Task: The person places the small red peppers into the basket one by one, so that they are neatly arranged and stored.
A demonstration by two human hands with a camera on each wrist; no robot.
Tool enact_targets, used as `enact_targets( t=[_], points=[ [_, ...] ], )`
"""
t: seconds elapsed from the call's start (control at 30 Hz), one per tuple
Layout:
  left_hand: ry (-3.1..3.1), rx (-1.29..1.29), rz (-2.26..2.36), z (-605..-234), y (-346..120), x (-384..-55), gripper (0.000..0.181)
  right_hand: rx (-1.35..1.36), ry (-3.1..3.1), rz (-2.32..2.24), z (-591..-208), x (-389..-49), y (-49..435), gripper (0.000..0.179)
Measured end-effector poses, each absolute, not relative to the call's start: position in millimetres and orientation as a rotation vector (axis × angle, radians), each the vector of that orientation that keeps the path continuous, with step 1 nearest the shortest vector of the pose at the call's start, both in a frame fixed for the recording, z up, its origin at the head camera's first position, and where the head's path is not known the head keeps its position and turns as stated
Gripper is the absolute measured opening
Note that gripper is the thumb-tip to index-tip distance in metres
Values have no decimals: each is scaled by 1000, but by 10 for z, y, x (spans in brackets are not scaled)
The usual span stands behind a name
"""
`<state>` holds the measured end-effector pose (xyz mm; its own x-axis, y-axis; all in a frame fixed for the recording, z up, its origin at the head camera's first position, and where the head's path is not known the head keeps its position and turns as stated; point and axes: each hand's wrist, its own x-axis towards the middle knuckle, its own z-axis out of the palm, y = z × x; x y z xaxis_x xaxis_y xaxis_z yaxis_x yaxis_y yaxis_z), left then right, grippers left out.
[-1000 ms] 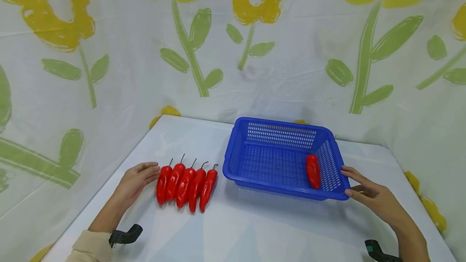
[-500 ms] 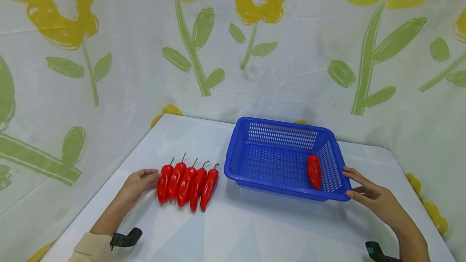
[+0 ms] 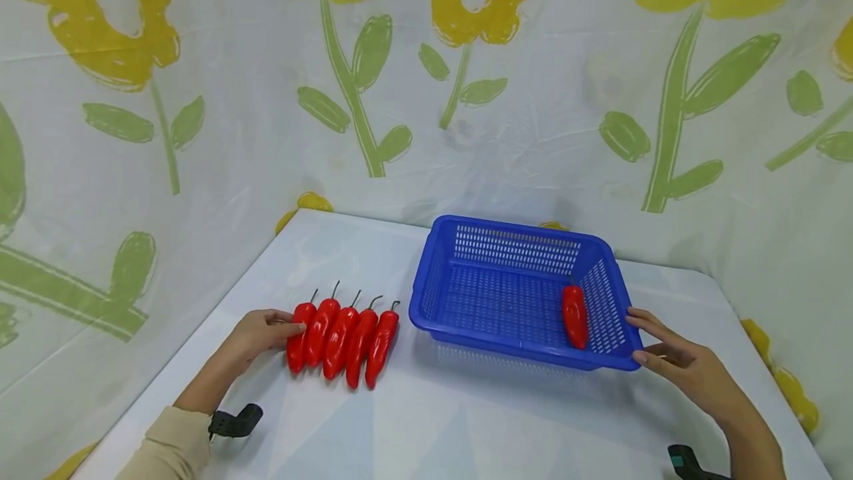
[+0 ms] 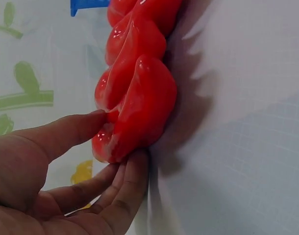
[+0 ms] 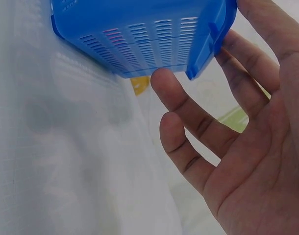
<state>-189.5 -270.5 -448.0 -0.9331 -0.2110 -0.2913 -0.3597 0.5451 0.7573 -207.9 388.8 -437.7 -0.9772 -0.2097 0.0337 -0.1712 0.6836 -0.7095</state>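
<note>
Several glossy red chili peppers [image 3: 340,343] lie side by side on the table in the head view, stems pointing away. My left hand [image 3: 263,332] is at the leftmost chili pepper [image 3: 298,352]. In the left wrist view, its thumb [image 4: 83,128] presses one face of that pepper while the fingers [image 4: 132,183] bend against its other side. A blue plastic basket [image 3: 520,350] stands to the right with one red chili pepper [image 3: 574,317] inside. Fingertips of my right hand [image 3: 689,365] touch the basket's right rim near the front corner; its fingers are spread and loose.
The white table [image 3: 440,421] ends at a cloth backdrop [image 3: 520,154] printed with yellow flowers. A black wrist device [image 3: 236,421] sits on the left wrist, another black device [image 3: 693,465] on the right.
My left hand has shifted slightly right, from beside the leftmost chili pepper to a pinch on it. My right hand stays at the basket rim.
</note>
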Motion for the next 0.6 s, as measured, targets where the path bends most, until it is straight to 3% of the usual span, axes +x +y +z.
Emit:
enact_targets(
  t=[0.6],
  points=[
    [2584,-477,1403,-4507,-2758,-1914,62,-330,2834,-1219,-4363,-2065,3859,62]
  ],
)
